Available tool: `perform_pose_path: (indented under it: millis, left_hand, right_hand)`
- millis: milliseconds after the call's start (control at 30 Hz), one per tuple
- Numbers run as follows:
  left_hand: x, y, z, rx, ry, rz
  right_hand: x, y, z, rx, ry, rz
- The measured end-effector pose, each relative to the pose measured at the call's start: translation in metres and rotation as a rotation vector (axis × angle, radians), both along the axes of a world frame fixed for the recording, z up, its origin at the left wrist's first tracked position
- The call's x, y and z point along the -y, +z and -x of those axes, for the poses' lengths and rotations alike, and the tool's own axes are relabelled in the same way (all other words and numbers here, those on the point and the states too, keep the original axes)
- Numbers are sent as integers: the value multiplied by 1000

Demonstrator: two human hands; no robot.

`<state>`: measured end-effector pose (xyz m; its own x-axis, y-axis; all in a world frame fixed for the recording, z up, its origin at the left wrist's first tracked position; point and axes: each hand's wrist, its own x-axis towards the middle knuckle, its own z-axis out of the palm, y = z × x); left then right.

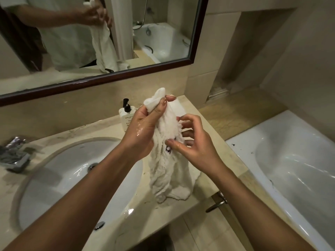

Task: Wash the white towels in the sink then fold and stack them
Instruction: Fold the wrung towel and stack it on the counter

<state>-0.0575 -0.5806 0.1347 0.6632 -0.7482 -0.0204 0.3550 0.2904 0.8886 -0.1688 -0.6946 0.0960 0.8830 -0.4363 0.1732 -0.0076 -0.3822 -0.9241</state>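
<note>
Left hand (143, 127) grips the wet white towel (166, 171) near its top — right hand (192, 142) pinches it lower, above the worktop (208, 189).

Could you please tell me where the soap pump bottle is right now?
The soap pump bottle stands on the counter against the back wall, behind the sink and just left of the left hand gripping the white towel.
</note>
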Motion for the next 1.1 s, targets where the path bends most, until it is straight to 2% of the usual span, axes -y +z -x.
perform_pose_path:
  millis: [133,200,333,467,533,567,633,733,800,867,1000,1033,1100]
  left_hand:
    - [1,1,3,79,24,-19]
    - [1,2,5,132,-3,-44]
    - [-3,5,0,121,40,-63]
    - [-4,9,-9,71,-8,-32]
    - [-4,11,-13,85,26,-32]
    - [-5,12,-15,127,64,-52]
    - [-11,10,-23,279,180,-122]
    - [-27,-6,-38,466,277,-260]
    - [-38,-17,-43,490,141,-364]
    - [-43,-28,-46,540,-24,-475]
    - [-50,-32,-53,458,-80,-452]
    - [-51,-33,-55,458,-137,-504]
    - [-51,-43,-54,521,-283,-728]
  right_hand:
    - [13,-7,-7,-141,55,170]
    - [16,-12,-8,-108,99,260]
    - [29,-9,-8,5,10,442]
    - [20,-3,-7,-150,171,165]
    - [20,-10,-10,-196,107,341]
    - [26,-11,-11,-217,46,408]
    - [40,-6,-10,-213,-63,404]
    - [61,15,2,-81,-160,200]
    - [67,22,7,-68,-157,151]
    - [70,20,7,-154,-140,184]
    - [76,15,5,-247,-225,175]
    - [77,12,7,-281,-226,156]
    - [75,0,11,-462,-200,129]
